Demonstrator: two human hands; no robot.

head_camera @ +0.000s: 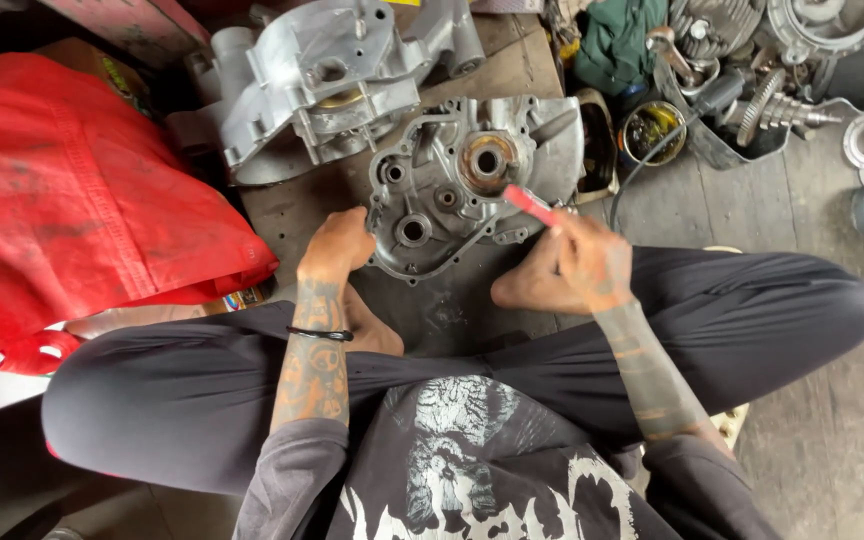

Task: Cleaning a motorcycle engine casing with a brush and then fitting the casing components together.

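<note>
Grey cast-aluminium engine case half (472,185) lies flat on floor before crossed legs. Left hand (337,245) fingers curl on case's near-left edge. Right hand (587,262) pinches red-handled tool (530,205) over case's right side. Risk: tip slips, scoring rusty bearing bore (486,160); loose hold lets case shift.

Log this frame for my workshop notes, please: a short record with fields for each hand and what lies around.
left hand: grips the left edge of the flat engine casing
right hand: holds a red tool, tip over the casing
posture: sitting cross-legged, bare feet beside the casing
behind casing: second engine casing
left side: red bag
upper right: tin, gear shaft, green cloth
</note>
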